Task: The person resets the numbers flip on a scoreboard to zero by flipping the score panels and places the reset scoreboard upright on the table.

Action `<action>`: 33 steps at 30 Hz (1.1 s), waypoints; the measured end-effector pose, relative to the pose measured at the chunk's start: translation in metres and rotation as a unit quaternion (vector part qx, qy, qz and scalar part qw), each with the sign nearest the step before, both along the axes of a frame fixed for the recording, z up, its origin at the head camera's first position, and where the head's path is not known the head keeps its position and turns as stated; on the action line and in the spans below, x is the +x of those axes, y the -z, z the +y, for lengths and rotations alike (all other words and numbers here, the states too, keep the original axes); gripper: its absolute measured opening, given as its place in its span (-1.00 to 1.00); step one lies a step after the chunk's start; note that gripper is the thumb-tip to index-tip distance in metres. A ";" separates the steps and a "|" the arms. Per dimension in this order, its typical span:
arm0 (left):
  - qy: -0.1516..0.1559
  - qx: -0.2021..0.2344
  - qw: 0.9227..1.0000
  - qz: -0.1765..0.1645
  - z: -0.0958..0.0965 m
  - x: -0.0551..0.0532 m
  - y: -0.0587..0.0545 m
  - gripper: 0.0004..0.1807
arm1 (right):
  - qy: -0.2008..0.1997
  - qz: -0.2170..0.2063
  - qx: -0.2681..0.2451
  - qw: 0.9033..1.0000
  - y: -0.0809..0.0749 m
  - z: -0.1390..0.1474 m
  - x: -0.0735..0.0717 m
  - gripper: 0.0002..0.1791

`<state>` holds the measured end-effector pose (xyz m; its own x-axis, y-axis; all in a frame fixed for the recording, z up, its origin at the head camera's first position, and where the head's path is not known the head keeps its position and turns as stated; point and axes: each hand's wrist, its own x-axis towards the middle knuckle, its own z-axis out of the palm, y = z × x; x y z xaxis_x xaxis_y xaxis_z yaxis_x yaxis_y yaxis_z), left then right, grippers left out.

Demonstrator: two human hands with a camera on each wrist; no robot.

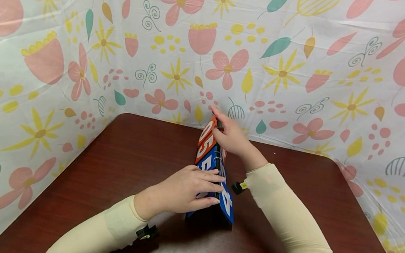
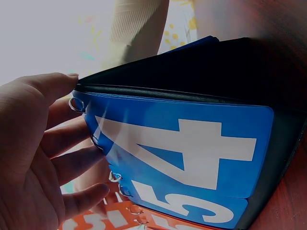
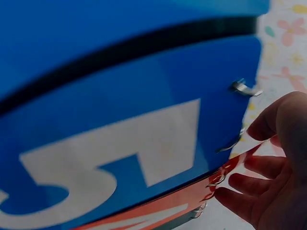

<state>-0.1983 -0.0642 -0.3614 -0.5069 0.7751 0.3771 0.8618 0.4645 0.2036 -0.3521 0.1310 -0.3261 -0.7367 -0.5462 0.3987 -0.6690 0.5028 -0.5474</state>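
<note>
A tabletop flip scoreboard (image 1: 206,150) stands like a tent, its ridge running away from me. White digits mark its ring-bound orange and blue cards; a blue 4 card (image 2: 177,143) is nearest. My left hand (image 1: 187,189) lies across the near part of the ridge, fingers extended. In the left wrist view, its thumb tip meets the black cover's corner and the fingers spread beside the metal rings (image 2: 76,104). At the far end, my right hand (image 1: 233,136) grips the ridge. The right wrist view shows an orange card edge (image 3: 235,163) between its thumb and fingers.
The scoreboard is on a dark reddish-brown table (image 1: 144,145). A white floral curtain (image 1: 179,53) hangs behind the table and along its sides. Small dark wrist devices (image 1: 238,187) sit at both cream sleeves.
</note>
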 end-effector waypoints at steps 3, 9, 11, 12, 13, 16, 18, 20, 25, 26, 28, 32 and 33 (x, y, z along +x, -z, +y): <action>0.000 -0.001 1.000 0.002 0.000 0.000 0.000 -0.59 | -0.002 0.012 0.050 0.999 0.003 -0.001 -0.002 -0.27; 0.002 -0.005 1.000 0.003 0.001 0.000 0.000 -0.59 | -0.036 0.023 0.116 0.992 0.010 -0.003 -0.007 -0.45; 0.002 -0.004 1.000 0.005 0.001 0.000 0.000 -0.60 | -0.034 0.027 0.128 0.991 0.010 -0.005 -0.008 -0.54; 0.002 -0.004 1.000 0.006 0.000 -0.001 0.000 -0.60 | -0.031 0.029 0.135 0.990 0.010 -0.005 -0.008 -0.59; 0.002 -0.003 1.000 0.006 0.000 -0.001 0.000 -0.60 | -0.028 0.030 0.141 0.989 0.010 -0.006 -0.008 -0.63; 0.003 -0.001 1.000 0.007 0.000 -0.001 0.000 -0.60 | -0.017 0.035 0.160 0.986 0.010 -0.007 -0.010 -0.77; 0.003 0.001 1.000 0.008 0.000 -0.001 0.000 -0.60 | -0.021 0.036 0.171 0.984 0.010 -0.008 -0.011 -0.83; 0.003 0.002 1.000 0.008 0.000 0.000 0.000 -0.61 | -0.028 0.038 0.180 0.982 0.009 -0.009 -0.013 -0.87; 0.003 0.003 1.000 0.012 0.000 0.000 0.000 -0.61 | -0.053 0.038 0.191 0.979 0.006 -0.010 -0.014 -0.89; 0.003 0.002 1.000 0.013 0.000 0.000 0.000 -0.61 | -0.059 0.038 0.191 0.979 0.006 -0.010 -0.015 -0.89; 0.002 0.002 1.000 0.013 0.000 0.000 0.000 -0.61 | -0.067 0.034 0.191 0.979 0.006 -0.011 -0.014 -0.90; 0.004 0.003 1.000 0.012 0.000 0.000 0.000 -0.61 | -0.063 0.018 0.192 0.979 0.006 -0.010 -0.014 -0.87; 0.004 0.004 1.000 0.012 0.000 0.000 0.000 -0.61 | -0.060 0.012 0.193 0.979 0.006 -0.010 -0.014 -0.86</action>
<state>-0.1979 -0.0642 -0.3616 -0.4912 0.7763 0.3951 0.8704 0.4556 0.1869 -0.3664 0.1214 -0.3319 -0.6512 -0.7415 0.1618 -0.7459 0.5861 -0.3164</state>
